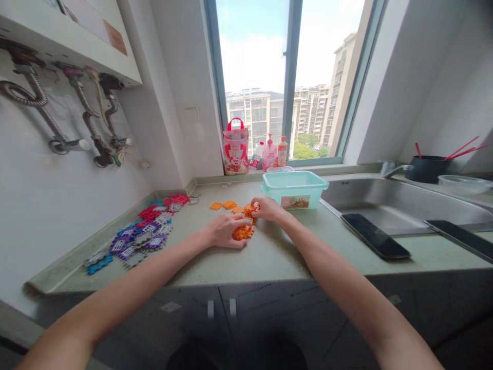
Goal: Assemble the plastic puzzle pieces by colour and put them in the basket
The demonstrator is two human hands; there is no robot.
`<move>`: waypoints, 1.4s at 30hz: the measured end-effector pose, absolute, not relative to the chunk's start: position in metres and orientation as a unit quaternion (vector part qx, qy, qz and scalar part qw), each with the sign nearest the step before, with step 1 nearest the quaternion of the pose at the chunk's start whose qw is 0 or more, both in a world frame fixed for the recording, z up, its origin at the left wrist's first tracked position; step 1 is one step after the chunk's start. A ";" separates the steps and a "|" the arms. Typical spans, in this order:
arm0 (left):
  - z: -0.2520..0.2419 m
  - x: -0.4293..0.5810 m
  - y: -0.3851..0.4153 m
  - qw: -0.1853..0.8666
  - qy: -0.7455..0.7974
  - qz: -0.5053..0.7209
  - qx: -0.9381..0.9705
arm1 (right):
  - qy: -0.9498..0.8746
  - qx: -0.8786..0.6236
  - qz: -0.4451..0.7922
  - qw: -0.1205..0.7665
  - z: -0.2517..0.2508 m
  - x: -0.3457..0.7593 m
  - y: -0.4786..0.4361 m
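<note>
The orange pieces [242,234] are small, flat and bright, with toothed edges, and lie on the counter [269,262]. Most are bunched together, overlapping, in a loose cluster partly covered by the hands. The near part of the cluster sits within the curve of the left hand [227,230], between its thumb and fingers; a pale, grid-like patch shows just beyond it. At the far end, the right hand [265,209] has its fingertips closed on the edge of the bunch. Two further pieces lie flat beyond the left hand, side by side, the leftmost farthest from the cluster. How many are stacked is hidden.
</note>
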State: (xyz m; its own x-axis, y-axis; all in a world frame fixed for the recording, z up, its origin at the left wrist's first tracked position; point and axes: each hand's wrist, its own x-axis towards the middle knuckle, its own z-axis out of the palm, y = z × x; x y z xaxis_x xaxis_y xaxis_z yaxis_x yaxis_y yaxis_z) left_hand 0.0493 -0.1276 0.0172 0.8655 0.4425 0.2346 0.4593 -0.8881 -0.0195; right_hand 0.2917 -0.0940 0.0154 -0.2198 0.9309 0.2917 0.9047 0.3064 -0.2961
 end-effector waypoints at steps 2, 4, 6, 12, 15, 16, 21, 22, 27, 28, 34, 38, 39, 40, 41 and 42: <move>0.018 0.049 -0.129 0.030 -0.230 -0.108 -0.967 | -0.781 -0.586 0.031 0.212 0.015 0.292 -0.093; 0.018 0.042 -0.132 0.018 -0.230 -0.119 -0.966 | -0.781 -0.585 0.031 0.216 0.013 0.293 -0.090; 0.017 0.031 -0.134 0.007 -0.235 -0.126 -0.964 | -0.781 -0.583 0.031 0.222 0.012 0.295 -0.088; 0.019 -0.008 -0.127 0.022 -0.330 -0.101 -0.938 | -0.789 -0.579 0.037 0.200 0.011 0.295 -0.088; 0.018 -0.020 -0.114 0.042 -0.420 -0.110 -0.900 | -0.789 -0.579 0.035 0.201 0.014 0.293 -0.090; 0.018 -0.023 -0.110 0.050 -0.452 -0.114 -0.884 | -0.788 -0.579 0.035 0.205 0.016 0.292 -0.091; 0.013 -0.029 -0.096 0.050 -0.506 -0.131 -0.851 | -0.799 -0.534 0.058 0.271 0.021 0.292 -0.105; 0.012 -0.029 -0.094 0.044 -0.503 -0.139 -0.852 | -0.808 -0.510 0.075 0.284 0.021 0.293 -0.109; 0.007 -0.032 -0.092 0.015 -0.510 -0.164 -0.845 | -0.854 -0.442 0.109 0.254 0.014 0.296 -0.127; 0.007 -0.033 -0.092 0.009 -0.512 -0.164 -0.843 | -0.857 -0.442 0.110 0.242 0.013 0.296 -0.128; 0.007 -0.034 -0.092 0.006 -0.520 -0.188 -0.833 | -0.856 -0.446 0.132 0.227 0.014 0.290 -0.131; 0.003 -0.034 -0.083 0.024 -0.510 -0.219 -0.832 | -0.875 -0.397 0.129 0.244 0.010 0.276 -0.139; 0.002 -0.033 -0.079 0.032 -0.508 -0.224 -0.831 | -0.884 -0.374 0.133 0.247 0.009 0.271 -0.141; 0.001 -0.031 -0.074 0.041 -0.510 -0.227 -0.829 | -0.891 -0.353 0.135 0.249 0.007 0.267 -0.143; 0.000 -0.029 -0.068 0.050 -0.515 -0.228 -0.825 | -0.897 -0.338 0.136 0.251 0.006 0.263 -0.144; -0.001 -0.027 -0.061 0.058 -0.525 -0.227 -0.818 | -0.900 -0.328 0.133 0.252 0.005 0.259 -0.146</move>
